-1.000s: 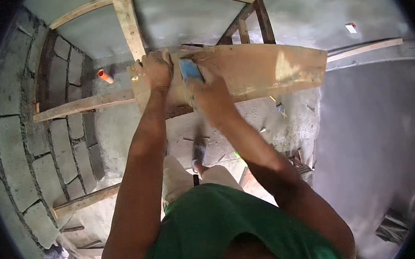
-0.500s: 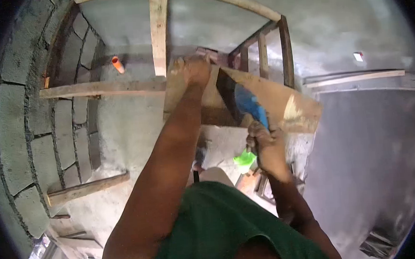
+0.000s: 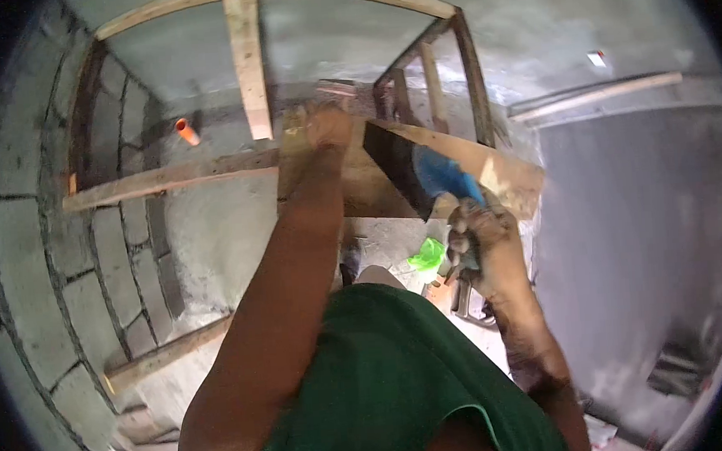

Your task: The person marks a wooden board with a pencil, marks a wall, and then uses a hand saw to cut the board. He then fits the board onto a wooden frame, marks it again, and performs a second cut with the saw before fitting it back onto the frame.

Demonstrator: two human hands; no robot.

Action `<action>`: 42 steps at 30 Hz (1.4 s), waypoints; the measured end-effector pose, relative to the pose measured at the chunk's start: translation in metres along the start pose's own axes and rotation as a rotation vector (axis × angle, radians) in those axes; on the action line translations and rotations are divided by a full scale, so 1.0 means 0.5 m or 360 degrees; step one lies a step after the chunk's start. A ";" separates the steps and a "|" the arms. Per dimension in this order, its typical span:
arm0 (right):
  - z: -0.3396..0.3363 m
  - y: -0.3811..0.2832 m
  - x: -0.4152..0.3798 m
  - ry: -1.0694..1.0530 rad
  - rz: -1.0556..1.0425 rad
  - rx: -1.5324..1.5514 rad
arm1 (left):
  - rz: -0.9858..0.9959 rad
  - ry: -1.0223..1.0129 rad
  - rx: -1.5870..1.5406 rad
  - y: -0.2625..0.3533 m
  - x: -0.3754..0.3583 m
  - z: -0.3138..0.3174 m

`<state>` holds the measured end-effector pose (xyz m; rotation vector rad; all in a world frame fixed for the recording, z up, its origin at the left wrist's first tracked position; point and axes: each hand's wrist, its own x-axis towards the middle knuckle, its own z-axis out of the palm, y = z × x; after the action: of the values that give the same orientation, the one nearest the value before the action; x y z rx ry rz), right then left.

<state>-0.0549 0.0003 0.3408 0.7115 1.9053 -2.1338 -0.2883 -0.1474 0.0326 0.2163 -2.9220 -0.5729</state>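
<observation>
A wide wooden board [image 3: 511, 175] lies across the front of a timber frame [image 3: 172, 177]. My left hand [image 3: 328, 127] is closed at the board's far edge, on its left part; what its fingers wrap round is too blurred to tell. My right hand [image 3: 478, 228] is wrapped round the blue handle [image 3: 447, 176] of a handsaw, near the board's near edge. The saw's dark blade [image 3: 392, 166] slants over the board, its narrow end towards the far edge and between my two hands. Whether the teeth sit in a cut is not visible.
Block wall [image 3: 41, 270] at the left, with a loose timber [image 3: 170, 353] low beside it. An orange pipe [image 3: 187, 132] sticks up behind the frame. A bright green object [image 3: 427, 254] lies below the board. A grey wall panel [image 3: 634, 233] stands at the right.
The view has shifted, so the frame and board appear further left. My right hand and the saw handle have moved back towards me and to the right relative to the board.
</observation>
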 end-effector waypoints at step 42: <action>-0.324 -0.033 -0.170 0.1285 -0.0229 -0.2434 | -0.0025 0.0118 0.0035 0.000 0.033 0.049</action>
<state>0.0474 0.1460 0.3861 0.9911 3.0826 0.1490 -0.3089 -0.1414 0.0124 0.2577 -2.8585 -0.5236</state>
